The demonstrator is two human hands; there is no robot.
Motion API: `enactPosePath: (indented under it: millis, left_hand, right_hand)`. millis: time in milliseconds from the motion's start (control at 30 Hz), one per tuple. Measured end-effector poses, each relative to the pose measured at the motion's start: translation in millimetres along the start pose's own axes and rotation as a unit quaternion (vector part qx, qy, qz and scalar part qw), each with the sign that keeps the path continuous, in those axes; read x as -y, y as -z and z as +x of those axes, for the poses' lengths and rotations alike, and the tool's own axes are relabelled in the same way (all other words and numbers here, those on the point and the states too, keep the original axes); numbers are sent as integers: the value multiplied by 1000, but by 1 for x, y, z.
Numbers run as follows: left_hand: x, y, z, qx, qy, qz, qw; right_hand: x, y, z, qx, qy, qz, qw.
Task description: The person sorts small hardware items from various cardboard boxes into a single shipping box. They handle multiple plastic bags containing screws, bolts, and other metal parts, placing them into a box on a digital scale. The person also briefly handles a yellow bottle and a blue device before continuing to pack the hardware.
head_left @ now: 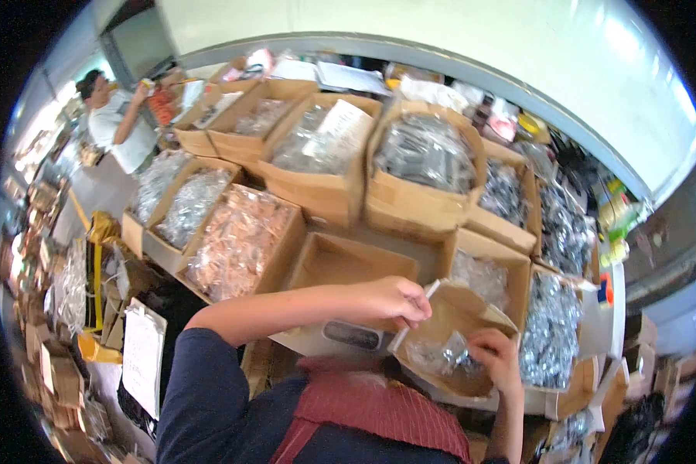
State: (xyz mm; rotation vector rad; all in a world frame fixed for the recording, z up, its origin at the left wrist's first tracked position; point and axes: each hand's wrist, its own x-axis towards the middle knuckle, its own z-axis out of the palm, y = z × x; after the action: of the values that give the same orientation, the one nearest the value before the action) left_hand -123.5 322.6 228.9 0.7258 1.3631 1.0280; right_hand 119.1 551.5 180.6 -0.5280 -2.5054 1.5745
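Note:
A small open cardboard box (450, 315) stands tilted in front of me, with several clear plastic bags (425, 357) at its bottom. My left hand (402, 301) reaches across from the left, its fingers closed at the box's left rim. Inside the same box, by the right wall, is my right hand (498, 354). Its fingers are bent together at a small clear bag (458, 349) with something shiny in it; blur hides the exact contents.
An open carton (356, 263) lies left of the box. Around it stand cartons of bagged parts: orange-brown pieces (236, 243), dark grey pieces (427, 151), silvery pieces (551, 329). A clipboard (142, 356) is at lower left. Another person (120, 124) stands at the far left.

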Motion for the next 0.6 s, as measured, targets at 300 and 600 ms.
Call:
enactPosePath:
  millis: [300, 600]
  left_hand:
    - [6, -31, 8, -1, -5, -79, 997]
    - [19, -49, 21, -6, -37, -105, 994]
  right_hand:
    - [32, 4, 5, -4, -82, 309, 948]
    - [52, -8, 4, 35, -6, 396, 917]
